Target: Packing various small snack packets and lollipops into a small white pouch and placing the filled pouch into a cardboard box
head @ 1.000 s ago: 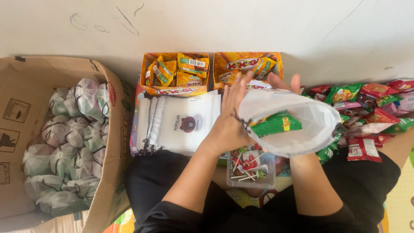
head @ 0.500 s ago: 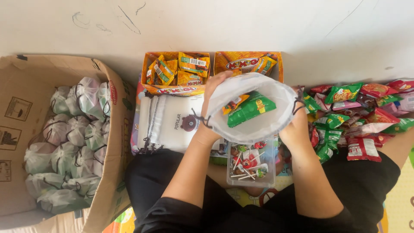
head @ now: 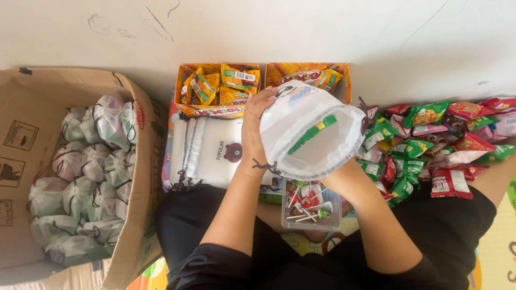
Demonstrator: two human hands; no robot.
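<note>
Both hands grip a soft white fabric drawstring pouch (head: 314,134): left hand (head: 252,131) clasps its rim, right hand (head: 336,180) clutches underneath.

A large cardboard box (head: 137,161) on the left is full of tied white pouches (head: 88,177). Two orange display boxes (head: 217,88) of small orange snack packets stand against the wall, with a stack of flat white drawstring bags (head: 207,153) just below them. A heap of red and green snack packets (head: 441,145) spreads on the right, and a clear tub of lollipops (head: 310,207) sits between.
</note>
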